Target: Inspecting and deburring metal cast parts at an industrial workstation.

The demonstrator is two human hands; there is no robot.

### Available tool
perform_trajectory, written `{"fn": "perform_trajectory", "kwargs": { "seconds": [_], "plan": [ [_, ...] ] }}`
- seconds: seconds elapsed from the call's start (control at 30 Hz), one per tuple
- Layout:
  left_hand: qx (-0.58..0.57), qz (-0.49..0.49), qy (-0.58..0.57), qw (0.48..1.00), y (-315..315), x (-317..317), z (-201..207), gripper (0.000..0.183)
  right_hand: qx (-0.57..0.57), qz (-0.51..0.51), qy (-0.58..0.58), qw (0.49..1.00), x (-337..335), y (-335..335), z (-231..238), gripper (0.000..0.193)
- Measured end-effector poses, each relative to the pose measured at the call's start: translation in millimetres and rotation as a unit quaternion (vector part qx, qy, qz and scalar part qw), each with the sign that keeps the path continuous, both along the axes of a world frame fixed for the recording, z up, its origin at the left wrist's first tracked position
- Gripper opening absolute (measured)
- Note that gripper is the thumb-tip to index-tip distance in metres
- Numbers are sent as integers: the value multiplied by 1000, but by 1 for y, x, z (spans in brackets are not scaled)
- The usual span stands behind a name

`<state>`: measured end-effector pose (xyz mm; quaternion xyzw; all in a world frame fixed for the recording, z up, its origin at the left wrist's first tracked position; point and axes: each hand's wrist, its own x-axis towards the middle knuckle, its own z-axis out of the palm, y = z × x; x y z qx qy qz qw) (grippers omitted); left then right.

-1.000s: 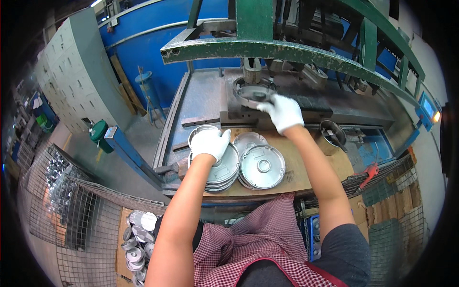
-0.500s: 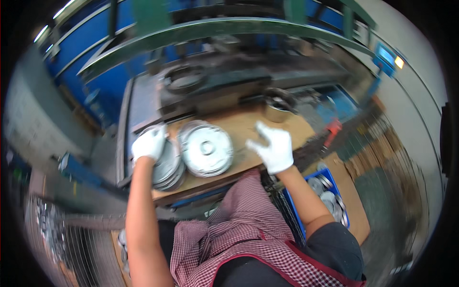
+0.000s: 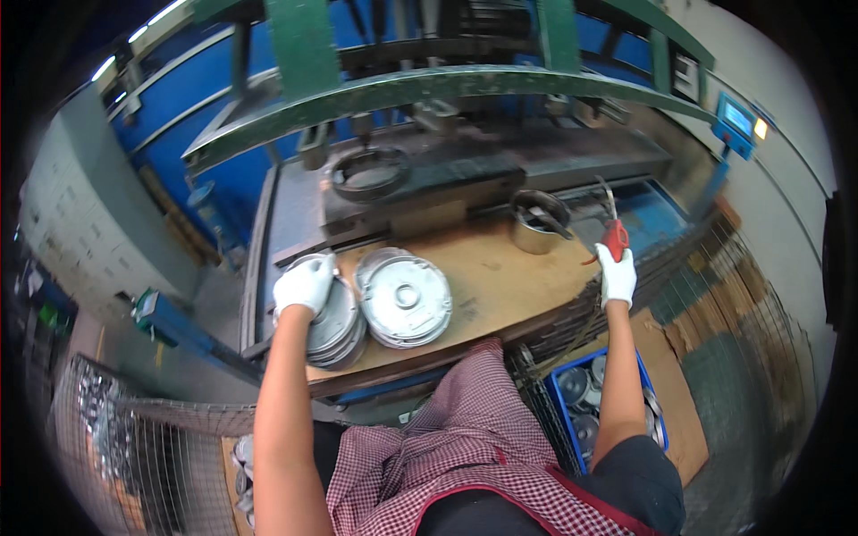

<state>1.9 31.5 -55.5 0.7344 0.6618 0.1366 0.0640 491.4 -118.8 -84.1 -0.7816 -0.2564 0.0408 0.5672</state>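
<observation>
My left hand (image 3: 303, 286), in a white glove, lies over the far left part of a stack of round metal discs (image 3: 337, 323). Its fingers curl at the top disc's rim; the fingertips are partly hidden. Beside that stack stands a second stack of silvery discs (image 3: 407, 299) with raised centres. My right hand (image 3: 617, 277), gloved too, is closed round a red air blow gun (image 3: 616, 239) with a curved metal nozzle, at the right end of the bench. A metal pot (image 3: 534, 234) with dark tools in it stands to the left of the gun.
A green machine frame (image 3: 429, 85) spans the far side above a dark bed with a ring-shaped fixture (image 3: 369, 174). The wooden board (image 3: 487, 286) covers the bench front. A blue crate (image 3: 581, 447) of metal parts sits low right. Wire mesh cages (image 3: 170, 447) flank me.
My right hand has moved right from above the board, where it was open, and now grips the air blow gun. The left hand stays at the left stack. The view has shifted slightly.
</observation>
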Motion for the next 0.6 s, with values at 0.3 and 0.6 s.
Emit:
{"fn": "perform_trajectory", "kwargs": {
  "seconds": [0.3, 0.6],
  "plan": [
    [3, 8, -25, 1000, 0, 0, -2, 58, -247, 269, -208, 907, -186, 17, 55, 53],
    [97, -27, -131, 986, -11, -3, 15, 46, -232, 241, -186, 924, -172, 29, 47, 54]
  ]
}}
